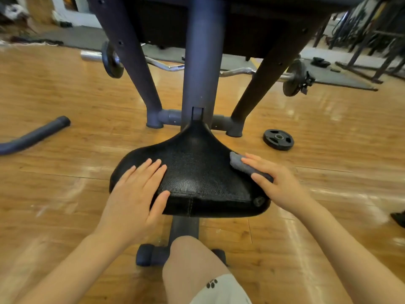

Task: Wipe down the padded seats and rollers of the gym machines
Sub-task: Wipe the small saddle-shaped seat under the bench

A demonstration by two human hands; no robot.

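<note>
A black padded seat (197, 170) of a gym machine sits in the middle of the view, on a dark blue post. My left hand (135, 191) rests flat on the seat's left side, fingers straight, thumb over the near edge. My right hand (276, 183) presses a grey cloth (243, 164) against the seat's right edge, with fingers laid along the cloth and the thumb under it.
The machine's blue frame (201, 62) rises just behind the seat, under a dark pad. A curl bar with plates (293, 81) lies on the wooden floor behind it. A loose weight plate (278, 139) lies at right, a blue tube (32, 134) at left. My knee (190, 260) is below the seat.
</note>
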